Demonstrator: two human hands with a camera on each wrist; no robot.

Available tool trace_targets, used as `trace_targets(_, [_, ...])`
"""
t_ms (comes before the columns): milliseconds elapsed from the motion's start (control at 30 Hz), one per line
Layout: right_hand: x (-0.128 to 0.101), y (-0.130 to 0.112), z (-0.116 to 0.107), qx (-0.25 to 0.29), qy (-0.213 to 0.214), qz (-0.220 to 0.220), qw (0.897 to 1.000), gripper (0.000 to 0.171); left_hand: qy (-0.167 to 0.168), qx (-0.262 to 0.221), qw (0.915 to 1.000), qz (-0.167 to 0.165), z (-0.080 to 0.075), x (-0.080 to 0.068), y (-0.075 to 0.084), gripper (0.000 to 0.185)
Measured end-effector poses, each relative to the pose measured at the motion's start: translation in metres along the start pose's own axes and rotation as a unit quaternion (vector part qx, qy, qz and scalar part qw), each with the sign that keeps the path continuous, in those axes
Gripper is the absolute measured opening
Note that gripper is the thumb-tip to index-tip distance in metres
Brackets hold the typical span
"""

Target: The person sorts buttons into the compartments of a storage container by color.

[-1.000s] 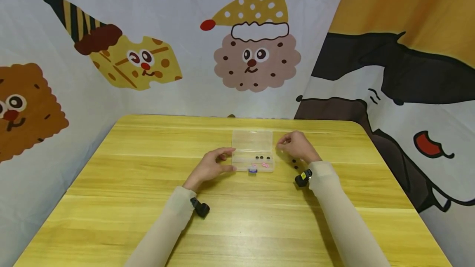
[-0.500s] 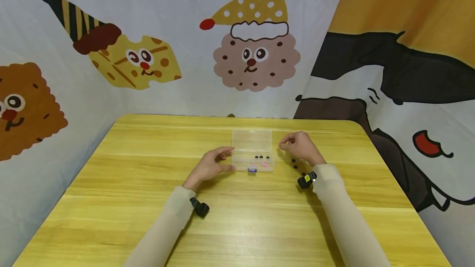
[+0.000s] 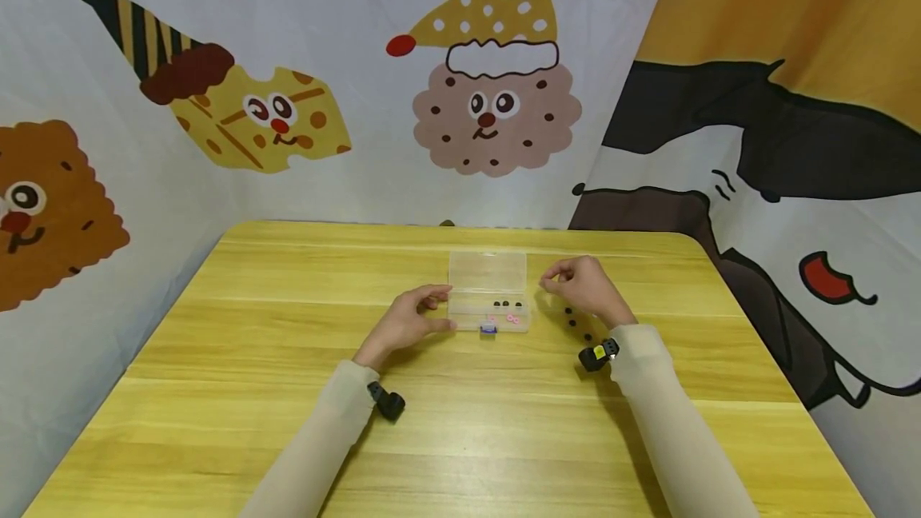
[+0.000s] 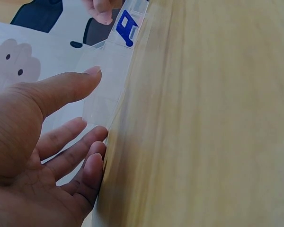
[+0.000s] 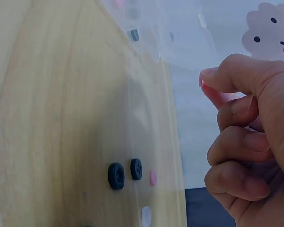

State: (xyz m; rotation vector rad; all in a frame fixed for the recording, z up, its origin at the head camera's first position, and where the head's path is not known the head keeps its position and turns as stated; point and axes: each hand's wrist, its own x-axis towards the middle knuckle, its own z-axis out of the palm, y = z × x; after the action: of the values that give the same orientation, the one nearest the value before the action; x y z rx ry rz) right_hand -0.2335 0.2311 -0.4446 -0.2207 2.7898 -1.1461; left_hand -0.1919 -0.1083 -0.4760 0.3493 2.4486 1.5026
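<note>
A clear plastic box (image 3: 460,325) with a blue latch (image 3: 488,329) stands with its lid (image 3: 488,272) raised. Black buttons lie in its rear part and pink pieces (image 3: 512,318) in the front. My left hand (image 3: 406,320) holds the box's left end, thumb toward the front corner and fingers near the hinge. Off the box's right side, my right hand (image 3: 581,284) pinches a small pink button between thumb and forefinger; only a thin edge of it shows in the right wrist view. Its other fingers are curled.
Below my right hand, loose black buttons (image 5: 116,176) lie on the wooden table (image 3: 460,438), with a pink button (image 5: 153,178) and a white button (image 5: 146,216) nearby. A printed cloth (image 3: 381,118) hangs behind the table.
My right hand has drawn slightly right and its wrist has come lower, uncovering another black button on the table. The left hand keeps its place at the box.
</note>
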Motion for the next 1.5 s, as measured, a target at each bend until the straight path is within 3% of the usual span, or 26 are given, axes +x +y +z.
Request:
trace_targets(933, [-0.019,-0.029,0.026,0.056,-0.018,-0.06,0.996,0.006,-0.001,0.002,1.0,-0.007,-0.003,-0.003,-0.002,0.066])
trace_targets(1300, [-0.023,-0.037,0.038,0.042,-0.038,-0.099,0.993,0.005,-0.001,0.009,0.9999,-0.008,-0.003,0.0,-0.002,0.065])
trace_targets(1500, [-0.024,-0.035,0.041,0.023,-0.063,-0.094,0.993,0.005,-0.003,0.004,0.9999,-0.011,-0.002,0.001,-0.001,0.065])
